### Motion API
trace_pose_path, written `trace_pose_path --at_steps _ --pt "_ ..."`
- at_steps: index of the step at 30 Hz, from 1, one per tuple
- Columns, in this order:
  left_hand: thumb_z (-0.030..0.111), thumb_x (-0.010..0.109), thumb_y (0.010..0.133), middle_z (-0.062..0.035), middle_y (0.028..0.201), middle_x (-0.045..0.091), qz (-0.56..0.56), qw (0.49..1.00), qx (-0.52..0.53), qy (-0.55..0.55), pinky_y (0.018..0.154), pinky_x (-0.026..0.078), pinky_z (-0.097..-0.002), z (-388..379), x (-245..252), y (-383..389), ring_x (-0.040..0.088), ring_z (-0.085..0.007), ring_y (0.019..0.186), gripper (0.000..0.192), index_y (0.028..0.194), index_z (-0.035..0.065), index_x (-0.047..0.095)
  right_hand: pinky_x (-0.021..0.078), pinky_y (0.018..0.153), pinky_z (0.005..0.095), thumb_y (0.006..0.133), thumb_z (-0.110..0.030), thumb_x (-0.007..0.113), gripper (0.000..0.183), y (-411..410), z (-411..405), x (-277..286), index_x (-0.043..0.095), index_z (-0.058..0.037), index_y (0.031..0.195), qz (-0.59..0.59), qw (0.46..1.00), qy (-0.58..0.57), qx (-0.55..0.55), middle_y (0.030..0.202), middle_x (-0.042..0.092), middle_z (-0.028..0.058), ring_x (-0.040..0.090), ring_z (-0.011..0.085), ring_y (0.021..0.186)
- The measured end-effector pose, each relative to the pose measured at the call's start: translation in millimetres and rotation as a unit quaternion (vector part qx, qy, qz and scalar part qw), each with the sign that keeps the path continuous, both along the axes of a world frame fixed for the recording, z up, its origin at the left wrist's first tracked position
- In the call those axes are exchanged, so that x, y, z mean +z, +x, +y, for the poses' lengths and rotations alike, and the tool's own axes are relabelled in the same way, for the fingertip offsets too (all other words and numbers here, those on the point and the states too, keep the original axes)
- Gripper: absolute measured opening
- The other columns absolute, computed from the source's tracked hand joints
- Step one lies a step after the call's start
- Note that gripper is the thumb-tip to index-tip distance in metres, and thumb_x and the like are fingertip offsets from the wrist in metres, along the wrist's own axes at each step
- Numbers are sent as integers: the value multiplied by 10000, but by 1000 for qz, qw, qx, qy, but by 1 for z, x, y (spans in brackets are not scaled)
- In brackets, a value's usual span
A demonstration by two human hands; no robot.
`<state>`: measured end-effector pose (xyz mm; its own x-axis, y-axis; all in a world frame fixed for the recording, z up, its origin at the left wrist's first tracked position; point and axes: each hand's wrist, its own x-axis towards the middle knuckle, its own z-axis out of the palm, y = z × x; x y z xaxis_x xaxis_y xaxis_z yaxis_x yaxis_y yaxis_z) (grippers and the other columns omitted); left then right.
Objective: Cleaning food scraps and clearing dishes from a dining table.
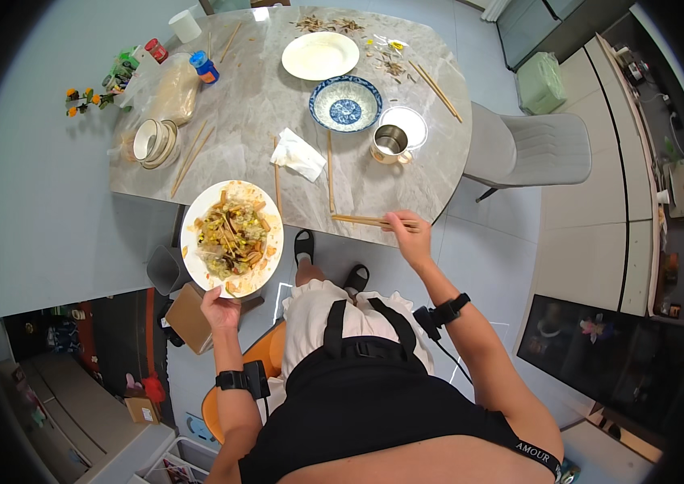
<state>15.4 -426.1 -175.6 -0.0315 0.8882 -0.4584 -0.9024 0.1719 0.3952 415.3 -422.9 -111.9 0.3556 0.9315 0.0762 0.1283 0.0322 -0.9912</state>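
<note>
My left hand [221, 310] grips the near rim of a white plate [192, 278] heaped with food [233, 233], apparently vegetable strips and bits. The plate is held off the table's near-left edge, close above a grey bin [163, 270]. In my right hand [410, 235] is a pair of wooden chopsticks [361, 220], pointing left along the table's front edge. Near their tips lies a single chopstick [330, 175], and another [276, 175] sits by a crumpled white tissue [298, 155]. A mug [389, 145] stands behind my right hand.
On the marble-patterned table [245, 109] are a blue-patterned bowl [345, 104], an empty white oval plate [320, 55], stacked small bowls [154, 143], a blue-capped jar [204, 66] and scattered shells [393, 63]. A grey chair [538, 148] stands right; a cardboard box [192, 317] is beside the bin.
</note>
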Motion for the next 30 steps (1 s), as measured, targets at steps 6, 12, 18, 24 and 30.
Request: trace_pose_path --at_steps 6,12,18,24,30 --pt "-2 501 687 -138 1128 530 -9 1000 -6 27 817 519 -378 -1 -9 -8 561 -276 995 496 1176 -20 419 555 669 300 838 -107 573 193 28 -21 -9 599 83 817 94 992 16 -80 800 622 150 629 216 706" --pt "9 504 685 -140 1149 517 -18 999 16 34 821 515 -381 6 -17 -5 553 -279 1009 512 1188 -18 410 555 669 306 849 -112 558 196 16 -9 -35 585 81 870 135 988 40 -60 843 616 156 626 213 741" --pt "16 503 673 -132 1143 515 0 999 3 39 817 513 -386 4 -20 -8 541 -275 1023 526 1190 -7 408 551 658 302 858 -123 549 196 28 -35 -37 590 69 860 145 986 32 -69 845 620 144 625 208 737" --pt "20 503 677 -140 1156 509 -11 999 -1 49 807 521 -392 8 -24 -12 544 -283 1024 534 1200 -8 400 546 655 291 852 -121 558 185 16 -39 -39 598 59 857 147 988 30 -37 845 625 132 624 193 737" --pt "14 495 684 -144 1154 510 -25 998 -1 49 806 523 -397 9 -24 -12 546 -288 1017 525 1199 -15 398 545 661 297 845 -100 561 175 13 -36 -44 598 70 847 72 996 20 -39 824 630 135 626 197 726"
